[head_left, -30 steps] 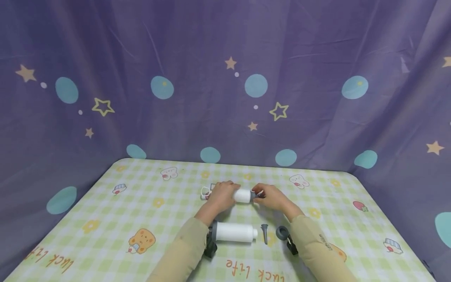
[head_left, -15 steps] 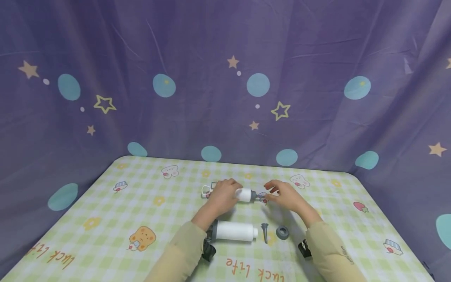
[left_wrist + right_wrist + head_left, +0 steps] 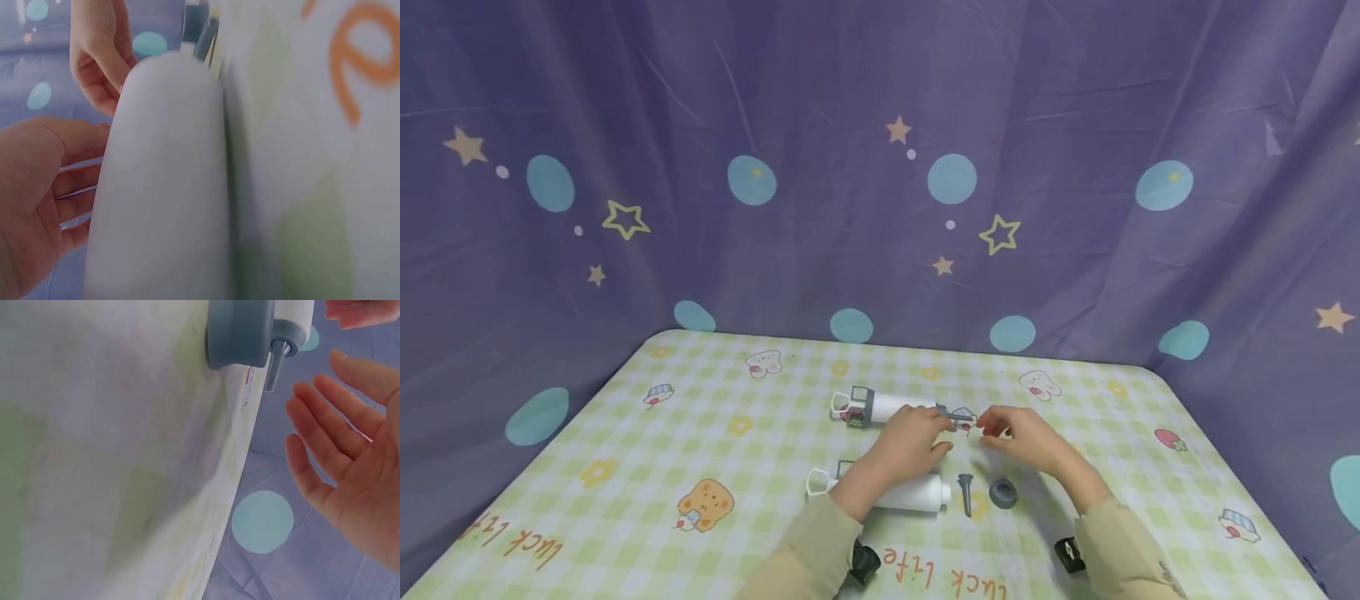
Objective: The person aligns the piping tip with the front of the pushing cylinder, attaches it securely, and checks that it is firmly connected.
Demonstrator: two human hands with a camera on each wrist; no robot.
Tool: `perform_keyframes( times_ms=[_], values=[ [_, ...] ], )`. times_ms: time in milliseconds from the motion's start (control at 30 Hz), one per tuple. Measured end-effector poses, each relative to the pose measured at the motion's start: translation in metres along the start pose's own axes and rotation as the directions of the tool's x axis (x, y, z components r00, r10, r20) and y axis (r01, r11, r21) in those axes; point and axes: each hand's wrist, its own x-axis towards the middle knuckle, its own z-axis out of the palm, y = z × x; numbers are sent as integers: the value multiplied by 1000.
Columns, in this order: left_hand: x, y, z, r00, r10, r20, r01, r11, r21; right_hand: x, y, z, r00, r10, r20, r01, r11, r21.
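In the head view, a white tube (image 3: 891, 407) with a grey nozzle (image 3: 957, 415) and a white loop handle lies at mid-table. My left hand (image 3: 910, 442) hovers by its front side, fingers relaxed, holding nothing. Right of the nozzle tip is my right hand (image 3: 1026, 435), its fingers loosely bent. The right wrist view shows that right hand (image 3: 356, 450) spread and bare, below the nozzle (image 3: 275, 367). A second white tube (image 3: 916, 493), without a nozzle on its end, lies nearer, partly hidden by my left wrist; it fills the middle of the left wrist view (image 3: 162, 181).
A loose grey nozzle (image 3: 966, 495) and a grey ring cap (image 3: 1003, 493) lie right of the nearer tube. Black wrist straps show under both sleeves. The checkered tablecloth (image 3: 647, 467) reaches back to a purple curtain (image 3: 820, 250).
My left hand has let go of the far tube and moved right and nearer. My right hand has let go of the grey nozzle end and drawn back to the right.
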Motion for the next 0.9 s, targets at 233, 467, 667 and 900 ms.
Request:
perform_keyframes(
  times_ms=[233,467,667,900],
  values=[
    [0,17,8,998,41,39,-42,999,34,-14,-1,-2,996,11,91,-14,1000,22],
    [-2,26,16,982,74,172,-85,995,59,-25,-4,-3,977,87,195,-101,993,67],
    [-2,28,16,980,86,182,-97,994,53,-30,-8,-2,965,121,234,-136,990,49],
    [0,29,21,980,83,180,-92,995,41,-33,-7,0,962,128,240,-142,989,42]
  ],
)
